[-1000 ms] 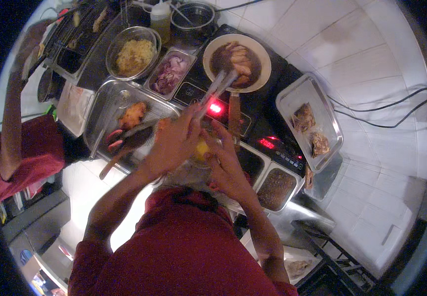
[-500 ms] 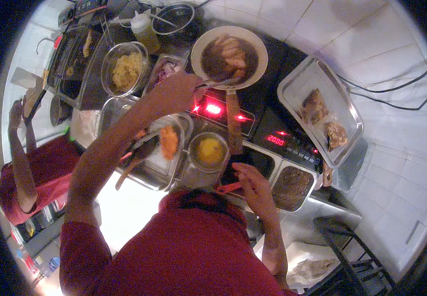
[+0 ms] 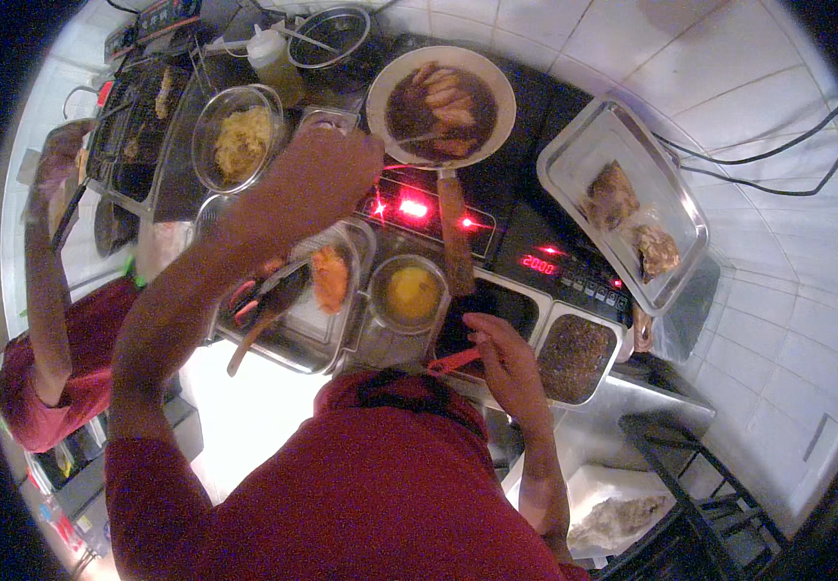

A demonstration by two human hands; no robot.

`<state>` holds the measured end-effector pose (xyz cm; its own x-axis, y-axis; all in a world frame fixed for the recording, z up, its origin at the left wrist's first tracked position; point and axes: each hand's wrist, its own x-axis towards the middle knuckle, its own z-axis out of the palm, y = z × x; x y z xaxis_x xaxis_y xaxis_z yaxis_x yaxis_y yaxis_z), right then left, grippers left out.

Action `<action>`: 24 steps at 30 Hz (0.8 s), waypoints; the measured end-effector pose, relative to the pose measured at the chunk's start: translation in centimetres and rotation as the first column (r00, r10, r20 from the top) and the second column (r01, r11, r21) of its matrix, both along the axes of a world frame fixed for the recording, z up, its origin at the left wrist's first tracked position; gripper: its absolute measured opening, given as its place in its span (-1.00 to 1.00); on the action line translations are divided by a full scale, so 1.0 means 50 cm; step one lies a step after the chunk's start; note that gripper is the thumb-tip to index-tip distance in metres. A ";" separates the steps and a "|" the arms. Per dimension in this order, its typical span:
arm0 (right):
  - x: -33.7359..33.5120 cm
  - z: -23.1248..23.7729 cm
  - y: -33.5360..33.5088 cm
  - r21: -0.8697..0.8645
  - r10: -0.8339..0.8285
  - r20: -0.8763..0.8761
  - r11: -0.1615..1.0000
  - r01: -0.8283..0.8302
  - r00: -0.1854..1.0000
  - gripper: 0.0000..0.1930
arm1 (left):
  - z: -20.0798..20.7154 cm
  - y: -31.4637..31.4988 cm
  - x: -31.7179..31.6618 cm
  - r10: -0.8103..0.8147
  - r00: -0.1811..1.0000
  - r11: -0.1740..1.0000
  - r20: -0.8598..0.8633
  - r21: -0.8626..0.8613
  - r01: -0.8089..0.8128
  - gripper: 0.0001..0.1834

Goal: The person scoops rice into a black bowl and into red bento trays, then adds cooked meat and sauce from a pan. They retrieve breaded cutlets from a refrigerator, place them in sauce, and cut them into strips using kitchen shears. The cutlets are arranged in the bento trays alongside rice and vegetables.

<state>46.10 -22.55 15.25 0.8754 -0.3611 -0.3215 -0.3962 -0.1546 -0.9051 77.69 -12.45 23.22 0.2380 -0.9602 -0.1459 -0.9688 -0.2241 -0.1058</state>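
My left hand reaches over the counter to the pan's left edge, its fingers closed round a thin metal utensil whose tip lies in the pan. The light-coloured round pan holds dark brown sauce and several pale sliced pieces. Its wooden handle points toward me. I cannot make out the utensil's exact kind, as my hand covers its grip. My right hand hovers by a dark-filled container, fingers loosely apart. Close to its fingers is a red handle; I see no clear grip on it.
Glass bowls hold yellow shreds and yellow liquid. A clear tray carries orange food and utensils. Metal tray with browned pieces stands right; brown crumbs fill a container. Another person's arm works at left.
My left hand has shifted slightly left, and the utensil's tip has moved left within the pan. My right hand stays almost in place. The other person's arm at left has risen.
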 end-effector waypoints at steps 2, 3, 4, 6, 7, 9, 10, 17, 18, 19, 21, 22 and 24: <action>-0.001 -0.001 0.002 -0.018 0.014 -0.007 1.000 -0.014 1.000 -0.72 | 0.027 0.000 0.025 0.013 0.999 1.000 -0.046 0.015 -0.013 -0.83; -0.002 -0.001 0.002 -0.029 0.027 -0.013 0.999 -0.027 1.000 -0.72 | 0.033 -0.004 0.037 0.000 0.999 1.000 -0.036 0.010 0.000 -0.82; -0.002 -0.001 0.002 -0.026 0.028 -0.031 0.999 -0.029 0.999 -0.72 | 0.036 -0.008 0.051 -0.012 1.000 1.000 -0.026 0.006 0.013 -0.80; -0.003 0.000 0.002 -0.017 0.038 -0.050 0.999 -0.039 0.998 -0.72 | 0.026 -0.022 0.079 -0.046 0.998 0.999 -0.036 0.003 0.046 -0.76; -0.004 0.000 0.002 -0.006 0.037 -0.064 0.999 -0.038 0.997 -0.71 | 0.016 -0.029 0.094 -0.041 0.997 0.999 -0.069 0.020 0.043 -0.74; -0.004 -0.001 0.003 -0.053 0.062 -0.054 0.996 -0.065 0.997 -0.71 | -0.012 -0.053 0.118 0.062 0.970 0.991 -0.237 0.133 -0.031 -0.71; -0.004 -0.003 0.004 -0.076 0.072 -0.049 0.994 -0.076 0.996 -0.71 | -0.025 -0.055 0.126 0.038 0.967 0.993 -0.252 0.114 -0.009 -0.69; -0.013 -0.023 0.019 -0.019 0.036 -0.046 0.999 -0.037 0.998 -0.71 | -0.047 -0.063 0.124 -0.071 0.922 0.992 -0.381 0.074 0.107 -0.65; -0.015 -0.025 0.021 -0.025 0.038 -0.037 0.999 -0.039 0.999 -0.71 | -0.037 -0.064 0.126 -0.082 0.913 0.992 -0.400 0.055 0.113 -0.65; -0.017 -0.027 0.022 -0.031 0.041 -0.030 0.999 -0.042 0.999 -0.71 | -0.026 -0.061 0.128 -0.093 0.904 0.992 -0.418 0.035 0.118 -0.65; -0.018 -0.030 0.024 -0.021 0.039 -0.035 0.999 -0.039 0.999 -0.72 | -0.006 -0.063 0.137 -0.035 0.898 0.992 -0.438 0.093 0.085 -0.66; -0.019 -0.032 0.025 -0.016 0.038 -0.037 0.999 -0.039 0.999 -0.72 | 0.002 -0.063 0.141 -0.074 0.917 0.994 -0.392 0.046 0.100 -0.66; -0.020 -0.033 0.024 -0.042 0.040 -0.039 0.998 -0.042 0.998 -0.72 | 0.011 -0.063 0.152 -0.144 0.945 0.990 -0.293 -0.048 0.136 -0.67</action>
<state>45.11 -21.37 13.61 0.8771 -0.3392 -0.3401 -0.4229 -0.2093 -0.8817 85.30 -15.59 23.78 0.0509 -0.9853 -0.1633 -0.9776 -0.0826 0.1934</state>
